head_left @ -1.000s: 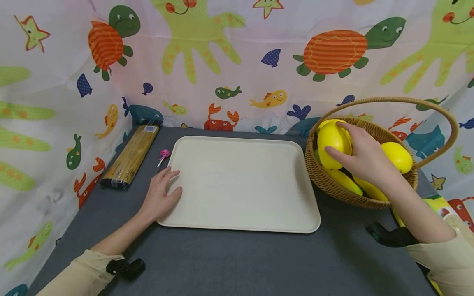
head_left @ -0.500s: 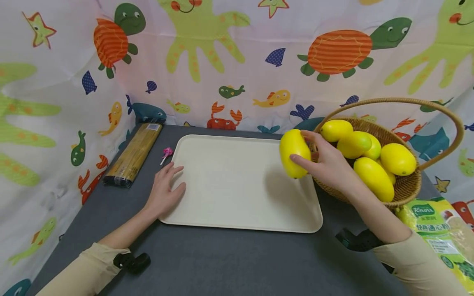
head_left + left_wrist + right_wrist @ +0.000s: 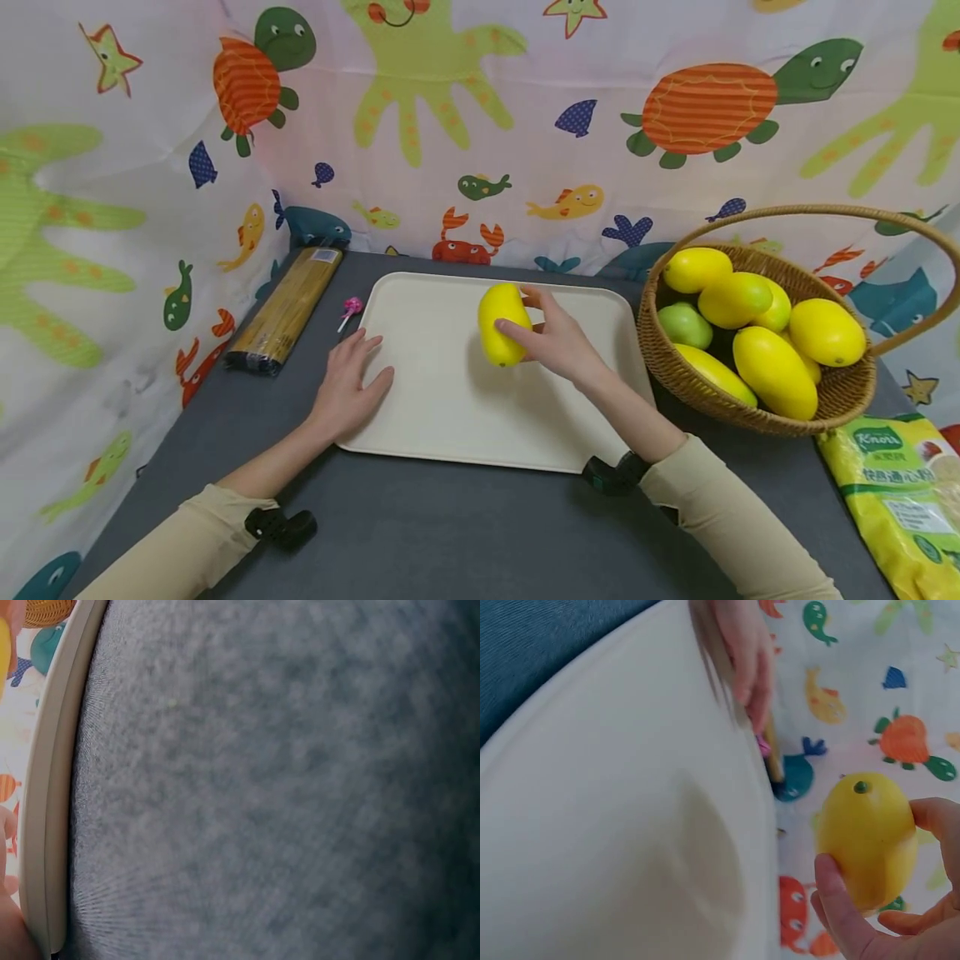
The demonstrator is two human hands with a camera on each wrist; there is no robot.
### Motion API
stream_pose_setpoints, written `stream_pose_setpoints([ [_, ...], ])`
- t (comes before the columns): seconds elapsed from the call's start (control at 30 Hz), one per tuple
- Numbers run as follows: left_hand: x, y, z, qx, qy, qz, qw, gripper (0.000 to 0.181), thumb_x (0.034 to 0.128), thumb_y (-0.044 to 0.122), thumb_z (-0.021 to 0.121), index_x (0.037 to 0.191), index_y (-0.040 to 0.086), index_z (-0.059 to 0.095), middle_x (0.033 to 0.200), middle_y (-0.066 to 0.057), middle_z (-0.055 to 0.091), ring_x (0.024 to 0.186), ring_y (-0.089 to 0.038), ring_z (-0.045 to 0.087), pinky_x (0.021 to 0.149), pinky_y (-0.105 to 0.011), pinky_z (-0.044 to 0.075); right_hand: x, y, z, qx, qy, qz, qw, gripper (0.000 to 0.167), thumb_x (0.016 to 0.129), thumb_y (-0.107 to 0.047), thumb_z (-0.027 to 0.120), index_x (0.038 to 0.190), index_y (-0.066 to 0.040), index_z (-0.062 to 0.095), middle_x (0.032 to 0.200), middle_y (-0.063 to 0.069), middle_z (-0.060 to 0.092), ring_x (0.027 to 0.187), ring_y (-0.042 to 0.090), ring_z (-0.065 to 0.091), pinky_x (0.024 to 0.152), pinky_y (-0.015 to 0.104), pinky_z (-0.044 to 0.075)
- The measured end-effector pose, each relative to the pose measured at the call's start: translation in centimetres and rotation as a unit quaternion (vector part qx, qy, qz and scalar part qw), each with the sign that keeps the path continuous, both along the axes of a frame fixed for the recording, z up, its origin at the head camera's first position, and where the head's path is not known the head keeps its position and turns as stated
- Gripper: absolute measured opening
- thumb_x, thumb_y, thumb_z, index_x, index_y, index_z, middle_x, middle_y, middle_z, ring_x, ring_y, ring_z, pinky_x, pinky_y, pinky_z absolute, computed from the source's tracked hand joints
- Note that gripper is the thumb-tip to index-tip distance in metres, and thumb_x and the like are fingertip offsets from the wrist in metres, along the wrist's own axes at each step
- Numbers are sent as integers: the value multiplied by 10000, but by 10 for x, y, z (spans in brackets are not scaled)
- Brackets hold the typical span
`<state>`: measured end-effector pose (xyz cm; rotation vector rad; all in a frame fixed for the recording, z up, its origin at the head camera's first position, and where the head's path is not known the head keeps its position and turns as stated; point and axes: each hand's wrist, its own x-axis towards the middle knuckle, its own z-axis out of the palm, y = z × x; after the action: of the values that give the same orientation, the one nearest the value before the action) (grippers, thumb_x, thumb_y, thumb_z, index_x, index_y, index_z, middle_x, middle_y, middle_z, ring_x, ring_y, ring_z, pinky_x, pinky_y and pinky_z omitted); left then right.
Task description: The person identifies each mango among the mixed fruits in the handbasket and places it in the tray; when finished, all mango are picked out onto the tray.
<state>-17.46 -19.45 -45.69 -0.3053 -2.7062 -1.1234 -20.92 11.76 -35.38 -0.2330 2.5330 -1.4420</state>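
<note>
My right hand [image 3: 558, 337] grips a smooth yellow mango [image 3: 501, 325] between thumb and fingers. It is held above the cream tray [image 3: 450, 417], and a shadow falls on the tray below. In the right wrist view the mango [image 3: 866, 840] shows a small green stem end, with the thumb on one side. My left hand [image 3: 351, 387] rests on the tray's left edge, fingers relaxed and holding nothing. A wicker basket [image 3: 757, 425] to the right of the tray holds several yellow mangoes [image 3: 776, 372] and a green round fruit [image 3: 685, 325].
Left of the tray lie a pack of dry spaghetti [image 3: 288, 308] and a pink lollipop [image 3: 351, 308]. A yellow-green Knorr bag [image 3: 896, 492] sits in front of the basket. A sea-animal printed curtain [image 3: 420, 200] hangs behind the dark grey table [image 3: 450, 533].
My right hand has taken a mango out of the basket and carried it left, over the middle of the tray. The left hand has stayed on the tray's edge. The view has shifted slightly.
</note>
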Motion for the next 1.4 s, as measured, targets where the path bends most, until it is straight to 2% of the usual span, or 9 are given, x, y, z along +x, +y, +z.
stream_pose_setpoints([
  [0.3,0,4,1,-148,-105,144,9997,531,957,335,563,1400,49,495,1535,-177,299,1415,-353,213,1040,-619,283,-17,-56,-30,-237,54,-51,9997,752,890,-403,687,1491,-138,320,1389,93,441,985,278,595,704,346,572],
  [0.43,1,4,1,-140,-132,148,9997,537,981,367,512,1417,55,478,1546,-166,286,1419,-343,206,1054,-618,268,-26,-78,-40,-273,101,-112,9995,728,890,-377,694,1473,-115,346,1371,101,460,1031,272,570,701,313,569],
  [0.63,2,2,1,-138,-115,180,9997,540,1004,384,463,1431,53,462,1549,-169,276,1413,-348,207,1030,-643,280,-39,-104,-51,-68,340,-195,9992,731,896,-388,673,1470,-76,346,1347,124,496,1098,264,532,870,331,519],
  [0.8,3,1,0,-154,-38,200,9997,543,1008,389,456,1428,45,464,1541,-179,288,1407,-353,219,1026,-642,288,-48,-120,-55,96,390,-304,9987,750,892,-395,667,1467,-46,335,1332,141,510,1137,264,513,942,359,478],
  [1.03,4,0,0,-175,-18,198,9996,548,1005,395,463,1428,47,465,1537,-175,297,1410,-350,216,1016,-653,295,-56,-132,-59,216,406,-360,9983,767,896,-405,663,1476,-42,317,1318,148,519,1119,261,522,946,355,485],
  [1.4,3,1,1,-230,-49,146,9996,538,998,367,482,1419,31,473,1532,-181,305,1413,-343,213,1052,-618,277,-57,-137,-62,530,643,-374,9958,769,901,-453,637,1463,-26,332,1283,146,510,1081,251,525,939,351,484],
])
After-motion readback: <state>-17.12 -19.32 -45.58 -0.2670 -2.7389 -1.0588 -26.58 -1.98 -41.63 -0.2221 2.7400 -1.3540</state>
